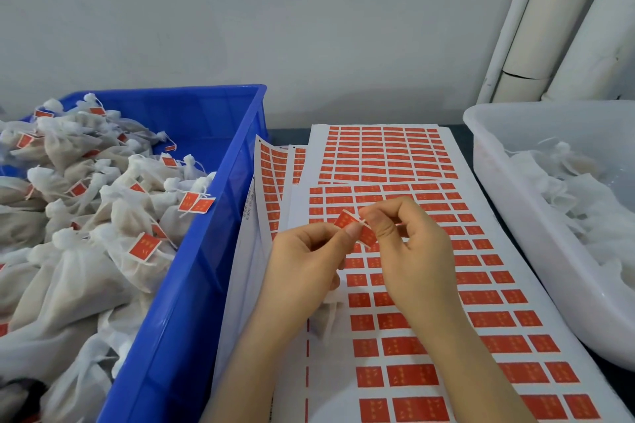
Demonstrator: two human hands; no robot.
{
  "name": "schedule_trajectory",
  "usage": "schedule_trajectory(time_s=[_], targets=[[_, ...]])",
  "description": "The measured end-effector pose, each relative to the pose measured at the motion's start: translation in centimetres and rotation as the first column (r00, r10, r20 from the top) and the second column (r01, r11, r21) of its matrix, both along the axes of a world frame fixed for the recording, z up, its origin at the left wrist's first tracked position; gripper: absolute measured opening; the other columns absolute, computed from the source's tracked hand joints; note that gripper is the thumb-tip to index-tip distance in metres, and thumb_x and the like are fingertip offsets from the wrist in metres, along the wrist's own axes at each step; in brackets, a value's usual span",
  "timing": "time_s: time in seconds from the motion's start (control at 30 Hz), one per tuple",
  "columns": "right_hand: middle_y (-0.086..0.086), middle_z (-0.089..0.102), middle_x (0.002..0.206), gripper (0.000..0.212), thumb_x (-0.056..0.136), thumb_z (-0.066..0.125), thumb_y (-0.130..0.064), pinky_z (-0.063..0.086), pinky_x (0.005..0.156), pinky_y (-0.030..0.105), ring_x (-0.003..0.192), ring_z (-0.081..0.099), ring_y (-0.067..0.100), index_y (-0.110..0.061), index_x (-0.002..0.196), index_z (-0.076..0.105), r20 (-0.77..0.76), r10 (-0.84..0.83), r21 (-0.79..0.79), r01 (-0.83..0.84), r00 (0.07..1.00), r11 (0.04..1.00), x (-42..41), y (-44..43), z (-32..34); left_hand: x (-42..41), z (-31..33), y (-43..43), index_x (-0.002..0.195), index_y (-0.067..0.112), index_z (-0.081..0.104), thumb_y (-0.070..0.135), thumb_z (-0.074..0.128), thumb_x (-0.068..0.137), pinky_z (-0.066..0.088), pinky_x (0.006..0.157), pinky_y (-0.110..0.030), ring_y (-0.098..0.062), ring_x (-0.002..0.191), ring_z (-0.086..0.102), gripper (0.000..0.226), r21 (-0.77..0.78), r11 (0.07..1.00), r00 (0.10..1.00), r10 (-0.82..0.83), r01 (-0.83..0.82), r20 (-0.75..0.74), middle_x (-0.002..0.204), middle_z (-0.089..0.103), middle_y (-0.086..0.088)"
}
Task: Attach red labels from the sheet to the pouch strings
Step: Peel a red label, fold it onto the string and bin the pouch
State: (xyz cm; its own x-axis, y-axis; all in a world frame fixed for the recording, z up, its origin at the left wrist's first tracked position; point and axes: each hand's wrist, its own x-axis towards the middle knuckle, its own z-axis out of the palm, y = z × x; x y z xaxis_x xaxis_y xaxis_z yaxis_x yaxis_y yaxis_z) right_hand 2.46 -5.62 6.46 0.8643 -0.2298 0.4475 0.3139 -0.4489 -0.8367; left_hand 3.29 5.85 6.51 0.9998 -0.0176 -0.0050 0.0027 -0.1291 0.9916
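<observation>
Just below the middle of the frame, a red label (344, 219) is held up over the table, folded or creased across its middle, where a thin white string (359, 221) seems to cross it. The left hand (305, 257) pinches the label's left part between thumb and forefinger, and the right hand (412, 251) pinches its right part with curled fingers. Both hands grip the same label.

Beneath the left hand a white mesh pouch (326, 318) shows partly, lying on or just above the sheet (378, 347) of red labels that fills the lower middle and right of the frame. More label sheets (385, 154) lie fanned behind it, toward the wall.

At the left edge stands a blue crate (192, 285) heaped with filled pouches (86, 216), many with red labels on their strings. At the right edge sits a white tub (508, 216) holding pouches (577, 196) on which no red shows. White pipes (549, 27) lean in the upper right corner.
</observation>
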Motion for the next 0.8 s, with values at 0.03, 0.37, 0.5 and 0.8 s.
schedule_trajectory(time_s=[0.03,0.37,0.5,0.8], targets=[[-0.034,0.053,0.074,0.006,0.077,0.044,-0.049,0.034,0.063,-0.007,0.084,0.048,-0.027,-0.046,0.077,0.049,0.000,0.008,0.006,-0.008,1.000,1.000,0.0,-0.1,0.1,0.0,0.0,0.0,0.057,0.027,0.070,0.037,0.066,0.081,0.042,0.045,-0.010,-0.003,0.043,0.054,0.026,0.008,1.000,1.000,-0.006,0.005,0.014,0.051,0.060,0.008],[-0.046,0.055,0.076,0.005,0.080,0.057,-0.046,0.037,0.059,-0.005,0.083,0.052,-0.023,-0.048,0.076,0.055,-0.129,0.128,-0.014,-0.131,0.983,0.991,0.2,-1.4,0.2,0.3,-0.5,0.1,0.072,0.033,0.065,0.037,0.059,0.082,0.042,0.046,-0.007,0.005,0.056,0.059,0.012,0.105,0.994,0.990,-0.024,0.009,0.137,0.055,0.062,0.023],[-0.048,0.053,0.075,0.012,0.070,0.053,-0.056,0.036,0.057,-0.006,0.082,0.051,-0.025,-0.049,0.079,0.055,-0.146,0.160,-0.016,-0.164,0.976,0.986,0.2,-1.5,0.3,0.4,-0.6,0.2,0.069,0.034,0.063,0.039,0.058,0.083,0.042,0.046,-0.008,0.002,0.056,0.059,0.016,0.132,0.991,0.986,-0.003,-0.019,0.166,0.055,0.061,0.021],[-0.025,0.060,0.066,0.015,0.083,0.059,-0.041,0.037,0.058,-0.004,0.078,0.054,-0.017,-0.035,0.070,0.055,-0.129,0.060,-0.037,-0.065,0.990,0.997,0.4,-1.3,-0.4,0.1,-0.3,-0.4,0.124,0.049,0.046,0.055,0.053,0.073,0.051,0.050,-0.015,0.003,0.072,0.066,0.052,0.031,0.994,0.975,0.093,-0.101,0.200,0.090,0.067,0.021]])
